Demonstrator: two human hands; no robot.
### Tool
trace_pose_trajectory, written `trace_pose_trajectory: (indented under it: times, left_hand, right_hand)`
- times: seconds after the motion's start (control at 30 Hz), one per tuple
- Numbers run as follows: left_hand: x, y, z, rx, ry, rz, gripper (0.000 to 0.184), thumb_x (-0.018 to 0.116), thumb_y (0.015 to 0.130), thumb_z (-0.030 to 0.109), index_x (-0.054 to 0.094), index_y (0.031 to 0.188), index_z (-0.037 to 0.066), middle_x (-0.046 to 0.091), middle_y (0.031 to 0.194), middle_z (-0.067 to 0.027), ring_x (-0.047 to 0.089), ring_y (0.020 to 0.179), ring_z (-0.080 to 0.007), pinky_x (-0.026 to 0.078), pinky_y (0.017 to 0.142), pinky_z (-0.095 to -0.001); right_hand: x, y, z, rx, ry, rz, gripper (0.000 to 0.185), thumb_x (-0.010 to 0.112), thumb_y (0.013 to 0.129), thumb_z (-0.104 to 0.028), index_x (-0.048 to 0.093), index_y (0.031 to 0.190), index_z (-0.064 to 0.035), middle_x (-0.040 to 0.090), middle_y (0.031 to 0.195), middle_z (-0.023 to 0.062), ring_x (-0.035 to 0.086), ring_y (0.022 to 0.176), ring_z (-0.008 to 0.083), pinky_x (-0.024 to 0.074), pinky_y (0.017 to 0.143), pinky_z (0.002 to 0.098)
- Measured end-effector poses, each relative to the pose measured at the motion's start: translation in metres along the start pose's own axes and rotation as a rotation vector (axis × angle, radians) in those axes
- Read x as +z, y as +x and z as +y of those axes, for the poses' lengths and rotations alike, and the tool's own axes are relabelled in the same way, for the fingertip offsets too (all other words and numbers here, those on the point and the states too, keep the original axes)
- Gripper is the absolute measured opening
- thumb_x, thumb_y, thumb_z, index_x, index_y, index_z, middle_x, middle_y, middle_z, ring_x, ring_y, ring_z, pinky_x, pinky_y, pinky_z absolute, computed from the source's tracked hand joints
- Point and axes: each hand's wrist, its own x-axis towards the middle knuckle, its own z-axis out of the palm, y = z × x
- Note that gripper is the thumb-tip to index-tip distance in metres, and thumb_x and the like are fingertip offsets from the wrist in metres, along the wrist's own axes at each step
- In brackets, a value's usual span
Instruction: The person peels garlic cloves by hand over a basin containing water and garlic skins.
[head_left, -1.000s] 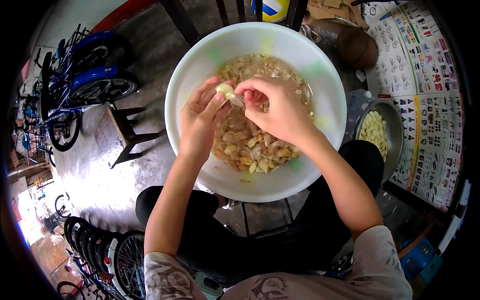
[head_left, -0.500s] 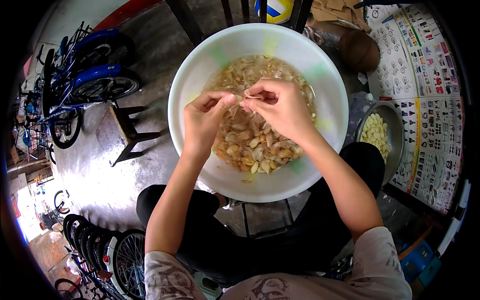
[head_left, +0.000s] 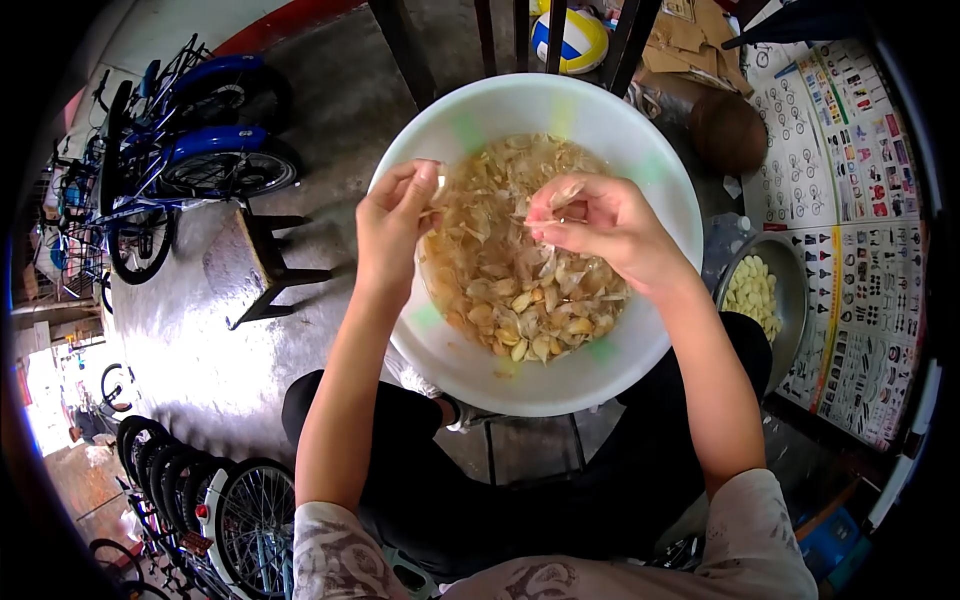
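Note:
A wide white basin (head_left: 655,130) holds water with garlic cloves (head_left: 525,320) and loose papery skins (head_left: 480,220). Over its left side my left hand (head_left: 398,215) is closed, thumb against the fingers, with a small pale bit at the fingertips, too small to name surely. My right hand (head_left: 600,225), above the middle of the basin, pinches thin garlic skin (head_left: 535,222) between thumb and fingers. The two hands are apart. To the right, a metal bowl (head_left: 795,300) contains peeled cloves (head_left: 752,292).
A small wooden stool (head_left: 262,262) stands left of the basin, with bicycles (head_left: 215,150) beyond it. Dark bars (head_left: 485,40), a volleyball (head_left: 572,42) and cardboard (head_left: 690,45) lie past the far rim. A printed sheet (head_left: 860,250) is at the right.
My hands were together over the basin and have moved apart, left hand leftward and right hand rightward. The garlic clove seen earlier in my left fingers no longer shows clearly. The view has shifted slightly.

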Motion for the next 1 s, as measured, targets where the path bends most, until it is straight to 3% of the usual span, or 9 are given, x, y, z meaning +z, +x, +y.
trace_pose_trajectory:
  times: [0.07, 0.13, 0.17, 0.3, 0.37, 0.53, 0.63, 0.73, 1.0]
  left_hand:
    - [0.006, -0.001, -0.002, -0.011, -0.117, -0.045, 0.026, 0.062, 0.099, 0.019, 0.063, 0.117, 0.000, 0.067, 0.100, -0.0051, 0.064, 0.085, -0.0111, 0.054, 0.079, -0.0247]
    - [0.012, -0.005, 0.000, -0.011, -0.131, -0.098, 0.026, 0.062, 0.098, 0.015, 0.062, 0.117, -0.002, 0.068, 0.102, -0.0073, 0.066, 0.091, -0.0135, 0.054, 0.082, -0.0258]
    - [0.014, -0.006, 0.000, -0.006, -0.130, -0.103, 0.026, 0.062, 0.098, 0.015, 0.062, 0.117, -0.002, 0.068, 0.102, -0.0073, 0.066, 0.091, -0.0135, 0.054, 0.082, -0.0258]
    - [0.019, -0.010, -0.007, 0.056, -0.051, -0.135, 0.024, 0.064, 0.096, 0.010, 0.062, 0.115, -0.005, 0.069, 0.102, -0.0100, 0.068, 0.089, -0.0146, 0.056, 0.078, -0.0247]
    - [0.027, -0.015, -0.002, 0.082, 0.116, -0.097, 0.023, 0.066, 0.094, 0.008, 0.063, 0.111, -0.007, 0.070, 0.098, -0.0115, 0.069, 0.084, -0.0146, 0.057, 0.072, -0.0243]
    - [0.033, -0.017, -0.016, 0.158, 0.176, -0.141, 0.022, 0.069, 0.092, 0.006, 0.063, 0.108, -0.008, 0.072, 0.095, -0.0149, 0.070, 0.084, -0.0159, 0.057, 0.075, -0.0272]
    - [0.030, -0.014, -0.021, 0.180, 0.178, -0.148, 0.021, 0.068, 0.091, 0.003, 0.063, 0.108, -0.009, 0.072, 0.092, -0.0154, 0.071, 0.083, -0.0168, 0.057, 0.075, -0.0279]
    - [0.029, -0.014, -0.017, 0.243, 0.224, -0.143, 0.019, 0.066, 0.090, -0.001, 0.063, 0.106, -0.009, 0.073, 0.089, -0.0156, 0.072, 0.078, -0.0181, 0.057, 0.073, -0.0281]
    - [0.022, -0.014, -0.013, 0.272, 0.513, -0.227, 0.017, 0.064, 0.091, 0.002, 0.067, 0.106, -0.005, 0.073, 0.083, -0.0119, 0.071, 0.076, -0.0148, 0.055, 0.066, -0.0274]
  right_hand:
    - [-0.001, 0.003, 0.006, 0.095, -0.124, 0.017, 0.023, 0.077, 0.084, -0.009, 0.068, 0.103, 0.0007, 0.067, 0.106, 0.0057, 0.065, 0.099, 0.0155, 0.0538, 0.084, 0.0298]
    - [0.001, -0.001, 0.026, -0.001, -1.556, 0.194, 0.033, 0.079, 0.081, -0.016, 0.069, 0.108, 0.0002, 0.063, 0.108, 0.0105, 0.063, 0.102, 0.0237, 0.0528, 0.090, 0.0378]
    - [0.006, 0.000, 0.027, 0.018, -1.395, 0.223, 0.035, 0.080, 0.078, -0.019, 0.070, 0.106, 0.0001, 0.058, 0.112, 0.0154, 0.060, 0.107, 0.0293, 0.0508, 0.093, 0.0433]
    - [0.011, 0.011, 0.025, -0.187, -1.125, 0.135, 0.029, 0.077, 0.082, -0.012, 0.067, 0.106, 0.0003, 0.065, 0.097, 0.0125, 0.068, 0.087, 0.0233, 0.0558, 0.079, 0.0386]
    - [0.024, 0.010, 0.018, -0.144, -0.586, 0.293, 0.029, 0.076, 0.083, -0.008, 0.063, 0.108, 0.0010, 0.067, 0.092, 0.0122, 0.070, 0.077, 0.0202, 0.0566, 0.068, 0.0341]
    - [0.029, 0.014, 0.030, -0.183, -0.486, 0.296, 0.028, 0.075, 0.083, -0.005, 0.064, 0.107, 0.0014, 0.069, 0.092, 0.0137, 0.071, 0.073, 0.0206, 0.0552, 0.064, 0.0314]
    - [0.025, 0.017, 0.027, -0.331, -0.737, 0.354, 0.010, 0.071, 0.082, -0.001, 0.070, 0.092, 0.0002, 0.067, 0.075, 0.0106, 0.066, 0.064, 0.0240, 0.0507, 0.059, 0.0324]
    - [0.015, 0.018, 0.020, -0.307, -0.814, 0.310, 0.004, 0.070, 0.086, 0.000, 0.069, 0.089, 0.0020, 0.069, 0.081, 0.0100, 0.068, 0.066, 0.0171, 0.0538, 0.062, 0.0280]
    - [-0.003, 0.024, 0.019, -0.303, -0.691, 0.437, 0.008, 0.066, 0.087, 0.002, 0.069, 0.094, -0.0003, 0.069, 0.084, 0.0064, 0.067, 0.074, 0.0135, 0.0534, 0.068, 0.0259]
